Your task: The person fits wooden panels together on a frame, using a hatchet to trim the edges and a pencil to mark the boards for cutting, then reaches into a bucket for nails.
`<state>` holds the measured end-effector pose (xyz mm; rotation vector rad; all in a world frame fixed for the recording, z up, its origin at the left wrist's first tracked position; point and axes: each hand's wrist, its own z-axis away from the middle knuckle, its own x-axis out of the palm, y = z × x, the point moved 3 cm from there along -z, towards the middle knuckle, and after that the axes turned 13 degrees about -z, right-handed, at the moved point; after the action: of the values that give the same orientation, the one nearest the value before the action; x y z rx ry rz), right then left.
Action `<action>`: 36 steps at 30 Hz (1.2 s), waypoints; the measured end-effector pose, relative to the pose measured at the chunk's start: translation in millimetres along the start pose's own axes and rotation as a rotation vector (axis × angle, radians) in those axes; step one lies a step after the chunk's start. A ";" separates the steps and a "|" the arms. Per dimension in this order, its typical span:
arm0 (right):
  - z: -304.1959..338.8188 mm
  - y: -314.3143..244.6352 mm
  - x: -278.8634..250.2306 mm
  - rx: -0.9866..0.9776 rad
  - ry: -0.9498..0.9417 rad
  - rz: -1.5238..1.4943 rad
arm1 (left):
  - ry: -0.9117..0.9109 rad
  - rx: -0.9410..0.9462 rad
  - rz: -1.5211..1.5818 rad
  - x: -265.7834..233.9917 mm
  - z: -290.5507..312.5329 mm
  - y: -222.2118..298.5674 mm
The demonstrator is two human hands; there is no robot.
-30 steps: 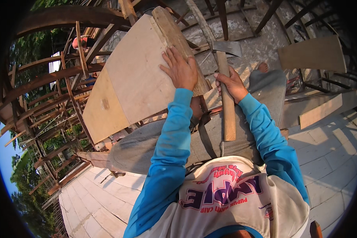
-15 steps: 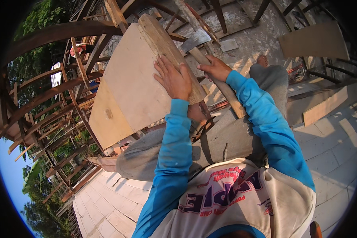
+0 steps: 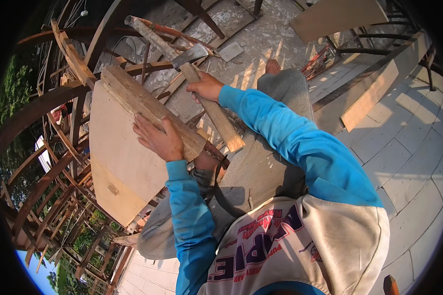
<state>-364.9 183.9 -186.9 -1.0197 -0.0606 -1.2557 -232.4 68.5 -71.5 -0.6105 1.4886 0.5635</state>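
Note:
My right hand (image 3: 206, 88) grips a hatchet (image 3: 220, 122) by its flat wooden handle. The hatchet's broad grey metal blade (image 3: 190, 55) points up and away from me. My left hand (image 3: 160, 138) lies palm down with fingers spread across a thick, rough wooden board (image 3: 142, 101). Its fingertips reach the board's left edge and the pale plywood panel (image 3: 128, 147) beside it. The board slants from upper left down toward my knees, along the panel's edge. The hatchet is to the right of the board and apart from it.
Curved dark wooden frames (image 3: 54, 104) fill the left side. A plywood sheet (image 3: 337, 19) and a light wooden plank (image 3: 369, 98) are at the right, above white floor slabs (image 3: 403, 162). A metal pipe (image 3: 150, 34) lies beyond the blade. My bare foot (image 3: 272, 67) rests ahead.
The whole view has swung, so both hands and the board appear farther left. My right hand still holds the hatchet, and my left hand stays on the board.

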 end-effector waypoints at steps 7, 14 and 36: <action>-8.8 4.4 -7.8 -0.039 0.046 -0.142 | 0.029 0.050 -0.035 1.7 -2.9 -5.1; -15.6 9.3 -2.0 -0.019 0.017 -0.108 | 0.043 0.068 0.004 -7.8 -2.3 -1.5; -10.6 -27.3 -24.2 0.010 0.077 -0.342 | 0.026 0.071 0.067 -10.2 -2.5 2.6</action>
<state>-400.7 196.3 -190.1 -0.9772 -0.1877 -1.6026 -236.1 69.0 -61.4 -0.5164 1.5509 0.5536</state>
